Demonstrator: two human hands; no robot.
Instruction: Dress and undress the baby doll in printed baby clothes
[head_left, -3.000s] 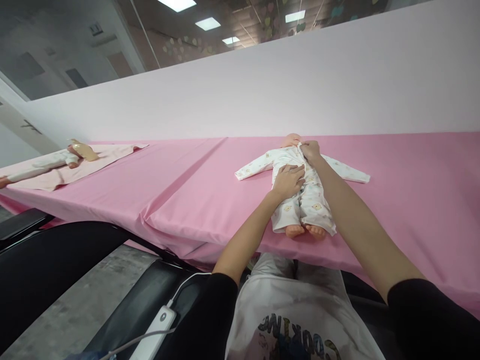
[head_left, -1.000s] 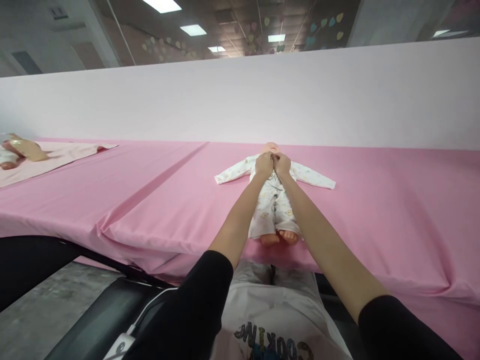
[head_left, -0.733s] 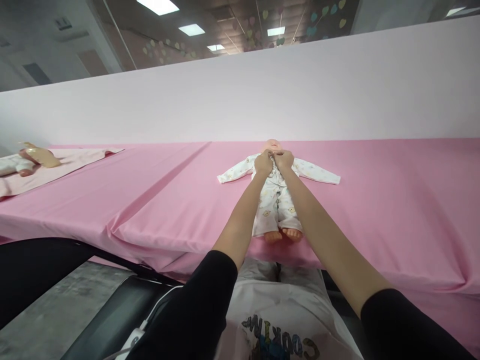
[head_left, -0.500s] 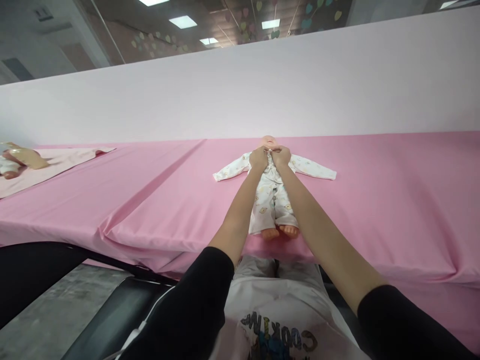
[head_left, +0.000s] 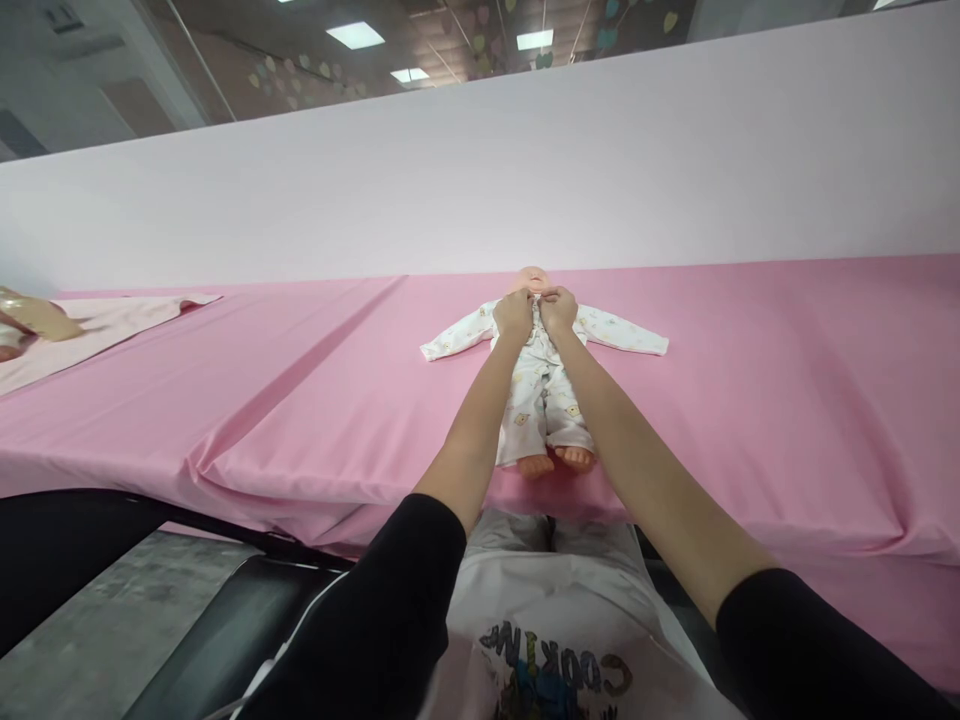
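Observation:
A baby doll [head_left: 533, 277] lies on its back on the pink-covered table [head_left: 337, 400], its feet toward me at the front edge. It wears white patterned pyjamas [head_left: 523, 410] with the sleeves spread out to both sides. My left hand [head_left: 514, 316] pinches the left side of the pyjamas' front opening just below the doll's chin. My right hand [head_left: 559, 312] pinches the right side of the same opening, close beside the left. The fingertips nearly meet, and the fastening between them is too small to make out.
At the far left, another doll [head_left: 10, 345], partly cut off, and a yellowish bottle-like thing [head_left: 43, 316] lie on a pale pink cloth [head_left: 127, 322]. A white wall [head_left: 480, 180] stands behind the table. Black chairs [head_left: 67, 545] are at the lower left.
My left hand has gone from lying flat on the doll's belly up to the collar, beside my right hand. Both have stayed there over the last second. The view has shifted slightly.

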